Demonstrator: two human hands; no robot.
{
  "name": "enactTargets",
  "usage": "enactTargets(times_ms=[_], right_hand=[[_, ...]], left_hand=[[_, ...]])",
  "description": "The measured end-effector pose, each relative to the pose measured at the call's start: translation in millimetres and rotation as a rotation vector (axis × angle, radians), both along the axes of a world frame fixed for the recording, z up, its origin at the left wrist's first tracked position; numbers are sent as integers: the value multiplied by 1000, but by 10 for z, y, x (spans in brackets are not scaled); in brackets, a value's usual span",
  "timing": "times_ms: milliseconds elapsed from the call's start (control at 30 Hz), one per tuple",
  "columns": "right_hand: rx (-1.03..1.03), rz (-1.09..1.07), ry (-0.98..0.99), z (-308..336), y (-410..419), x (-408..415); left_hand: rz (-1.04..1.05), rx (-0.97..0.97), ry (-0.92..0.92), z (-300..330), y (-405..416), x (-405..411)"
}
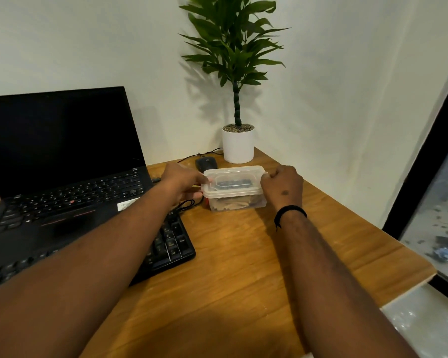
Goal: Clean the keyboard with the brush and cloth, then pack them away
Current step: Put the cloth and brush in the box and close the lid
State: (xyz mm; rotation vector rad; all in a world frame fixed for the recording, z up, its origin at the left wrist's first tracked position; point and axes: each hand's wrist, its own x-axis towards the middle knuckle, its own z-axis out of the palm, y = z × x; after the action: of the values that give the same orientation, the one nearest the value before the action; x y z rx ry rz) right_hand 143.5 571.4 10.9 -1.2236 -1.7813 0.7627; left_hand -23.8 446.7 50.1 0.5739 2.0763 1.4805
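Observation:
A clear plastic container [237, 202] stands on the wooden desk [243, 254], with its clear lid [233, 182] resting on top. Through its wall I see a brownish cloth [230, 204] and something dark under the lid. My left hand [184, 180] grips the lid's left end, fingers around the rim. My right hand [282, 187] holds the lid's right end. A black keyboard [171, 244] lies in front of the laptop, mostly hidden by my left forearm. I cannot make out the brush clearly.
An open black laptop [62, 164] with a dark screen fills the left side. A black mouse [205, 162] and its cable lie behind the container. A potted plant in a white pot [238, 146] stands in the corner. The desk's right edge [411, 262] borders a window.

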Motion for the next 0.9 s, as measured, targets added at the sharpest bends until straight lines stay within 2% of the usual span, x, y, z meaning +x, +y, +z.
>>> enactTargets(times_ms=[200,300,367,467,533,633,700,767,900], right_hand=[[-104,49,83,-3,12,26],[-163,83,100,-1,27,17],[-171,98,100,10,32,19],[-183,113,113,14,38,33],[-190,114,126,15,31,36],[-201,112,134,9,12,44],[-204,109,124,10,-5,55],[-221,106,121,5,-24,60],[-231,49,137,9,-52,74]], left_hand=[[-194,-166,-31,37,-74,-49],[-253,-258,16,77,-95,-103],[-211,-279,79,94,-74,-128],[-80,-187,140,89,-7,-91],[-13,-183,245,86,49,-35],[39,-299,530,107,113,33],[40,-326,656,113,145,58],[18,-334,669,108,153,67],[-5,-315,545,128,107,84]])
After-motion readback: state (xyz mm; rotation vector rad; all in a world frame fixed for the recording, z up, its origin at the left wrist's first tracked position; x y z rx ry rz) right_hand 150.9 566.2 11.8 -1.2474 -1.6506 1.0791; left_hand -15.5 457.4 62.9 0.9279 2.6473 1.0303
